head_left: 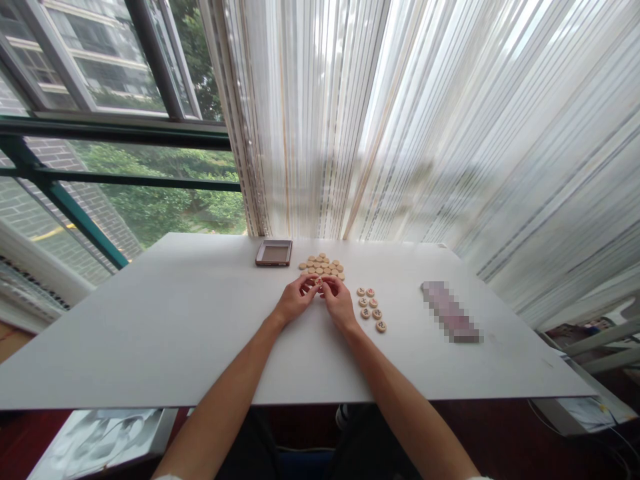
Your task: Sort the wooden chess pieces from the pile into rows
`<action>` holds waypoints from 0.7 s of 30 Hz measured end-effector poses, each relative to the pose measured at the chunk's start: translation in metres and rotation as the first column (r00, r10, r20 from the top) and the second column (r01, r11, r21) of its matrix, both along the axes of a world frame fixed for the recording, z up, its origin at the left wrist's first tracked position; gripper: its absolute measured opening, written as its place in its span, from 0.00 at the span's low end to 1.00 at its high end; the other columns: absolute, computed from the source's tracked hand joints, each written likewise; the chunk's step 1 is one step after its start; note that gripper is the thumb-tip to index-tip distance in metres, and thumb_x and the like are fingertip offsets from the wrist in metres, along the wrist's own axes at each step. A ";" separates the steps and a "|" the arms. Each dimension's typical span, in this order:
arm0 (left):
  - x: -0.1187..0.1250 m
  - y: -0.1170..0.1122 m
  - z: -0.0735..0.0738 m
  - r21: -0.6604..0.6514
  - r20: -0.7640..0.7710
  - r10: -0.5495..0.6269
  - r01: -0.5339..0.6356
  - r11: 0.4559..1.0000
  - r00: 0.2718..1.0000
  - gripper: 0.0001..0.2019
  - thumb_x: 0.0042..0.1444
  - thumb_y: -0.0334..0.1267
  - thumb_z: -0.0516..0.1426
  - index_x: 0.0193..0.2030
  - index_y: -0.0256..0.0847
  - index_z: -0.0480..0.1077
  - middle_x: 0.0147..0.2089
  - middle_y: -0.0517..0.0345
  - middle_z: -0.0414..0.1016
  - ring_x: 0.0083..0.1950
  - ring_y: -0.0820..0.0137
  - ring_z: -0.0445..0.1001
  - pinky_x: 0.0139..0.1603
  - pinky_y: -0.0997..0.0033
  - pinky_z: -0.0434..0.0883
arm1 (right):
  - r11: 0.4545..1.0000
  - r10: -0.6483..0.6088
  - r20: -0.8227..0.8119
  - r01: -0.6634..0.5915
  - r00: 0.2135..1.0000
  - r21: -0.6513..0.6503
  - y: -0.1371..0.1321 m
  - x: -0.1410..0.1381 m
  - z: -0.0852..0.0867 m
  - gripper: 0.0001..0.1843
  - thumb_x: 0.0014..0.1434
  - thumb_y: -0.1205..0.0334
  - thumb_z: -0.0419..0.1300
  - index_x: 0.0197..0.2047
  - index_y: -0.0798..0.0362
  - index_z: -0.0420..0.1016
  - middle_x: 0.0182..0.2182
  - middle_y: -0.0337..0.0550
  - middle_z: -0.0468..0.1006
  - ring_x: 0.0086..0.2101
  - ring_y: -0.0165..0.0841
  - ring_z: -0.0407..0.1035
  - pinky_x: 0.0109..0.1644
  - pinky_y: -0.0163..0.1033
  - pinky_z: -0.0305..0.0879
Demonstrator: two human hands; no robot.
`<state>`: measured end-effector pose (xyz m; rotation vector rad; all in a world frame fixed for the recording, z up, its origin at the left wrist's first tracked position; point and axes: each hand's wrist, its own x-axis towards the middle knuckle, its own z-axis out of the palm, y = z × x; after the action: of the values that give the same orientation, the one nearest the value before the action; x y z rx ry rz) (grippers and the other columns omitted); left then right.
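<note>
Two hands, left (294,301) and right (339,305), are pinching one red-marked disc (319,283) over the counter (200,320); plain discs (327,271) are lying just beyond, an open box (273,264) farther left, seven marked discs (373,303) nearer right.

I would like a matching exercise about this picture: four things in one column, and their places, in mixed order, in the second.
Things:
1. open box
2. plain-topped pieces
3. marked pieces in rows
4. lone red-marked piece

Places:
A. held between left hand and right hand
B. near the far edge of the table, leftmost
C. right of the right hand
D. clustered just beyond both hands

Pairs: 1-B, 2-D, 3-C, 4-A
</note>
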<state>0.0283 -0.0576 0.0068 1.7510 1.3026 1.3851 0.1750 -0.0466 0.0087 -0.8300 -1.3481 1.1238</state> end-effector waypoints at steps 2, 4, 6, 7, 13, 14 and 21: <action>0.000 -0.001 0.002 0.003 -0.009 -0.005 0.005 1.000 1.000 0.18 0.59 0.45 0.59 0.53 0.40 0.72 0.39 0.53 0.80 0.36 0.68 0.78 0.32 0.73 0.73 | 1.000 0.007 0.001 -0.007 1.000 -0.004 0.000 0.001 0.000 0.13 0.59 0.53 0.60 0.44 0.51 0.74 0.39 0.44 0.81 0.37 0.36 0.76 0.40 0.40 0.74; 0.000 -0.003 0.004 0.004 -0.027 -0.011 0.011 1.000 1.000 0.18 0.59 0.45 0.59 0.53 0.40 0.72 0.41 0.53 0.80 0.35 0.68 0.78 0.32 0.74 0.73 | 1.000 0.017 0.004 -0.017 1.000 -0.008 0.001 0.002 0.001 0.13 0.59 0.53 0.60 0.44 0.51 0.74 0.40 0.45 0.81 0.39 0.37 0.76 0.40 0.40 0.74; 0.001 -0.005 0.007 0.007 -0.052 -0.013 0.013 1.000 0.999 0.18 0.59 0.44 0.59 0.54 0.40 0.72 0.41 0.53 0.80 0.35 0.69 0.77 0.32 0.74 0.73 | 0.999 0.031 0.009 -0.030 0.999 -0.013 0.002 0.003 0.001 0.14 0.58 0.52 0.61 0.43 0.51 0.74 0.40 0.45 0.81 0.40 0.38 0.76 0.41 0.41 0.74; 0.001 -0.006 0.008 0.010 -0.066 -0.015 0.015 1.000 0.998 0.18 0.59 0.44 0.59 0.54 0.41 0.72 0.41 0.53 0.80 0.34 0.70 0.77 0.32 0.74 0.72 | 0.999 0.037 0.013 -0.037 0.999 -0.018 0.003 0.003 0.000 0.14 0.58 0.51 0.62 0.43 0.51 0.74 0.39 0.45 0.82 0.40 0.38 0.76 0.41 0.41 0.75; 0.004 -0.009 0.010 0.031 -0.120 -0.021 0.025 0.999 0.993 0.16 0.59 0.43 0.58 0.53 0.43 0.73 0.42 0.56 0.80 0.31 0.72 0.75 0.31 0.75 0.72 | 0.999 0.002 0.052 0.000 0.999 -0.048 0.003 0.006 -0.003 0.17 0.55 0.48 0.64 0.41 0.51 0.75 0.36 0.44 0.81 0.38 0.38 0.77 0.37 0.39 0.75; 0.004 -0.009 0.010 0.034 -0.126 -0.020 0.025 0.999 0.992 0.16 0.59 0.43 0.58 0.53 0.43 0.73 0.42 0.56 0.80 0.31 0.72 0.75 0.31 0.75 0.72 | 0.999 -0.013 0.060 0.016 0.998 -0.047 0.003 0.006 -0.003 0.17 0.55 0.48 0.65 0.40 0.51 0.75 0.35 0.44 0.81 0.37 0.38 0.77 0.36 0.39 0.75; 0.003 -0.010 0.010 0.026 -0.145 -0.058 0.063 0.998 0.988 0.16 0.59 0.46 0.59 0.51 0.43 0.73 0.40 0.56 0.80 0.34 0.70 0.76 0.31 0.74 0.72 | 0.997 -0.068 0.111 0.070 0.992 -0.017 0.004 0.007 -0.003 0.16 0.56 0.46 0.63 0.35 0.52 0.75 0.31 0.42 0.80 0.32 0.36 0.75 0.34 0.38 0.73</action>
<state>0.0314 -0.0678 0.0169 1.9260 1.2980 1.2705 0.1825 -0.0427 0.0062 -0.9584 -1.3900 1.0528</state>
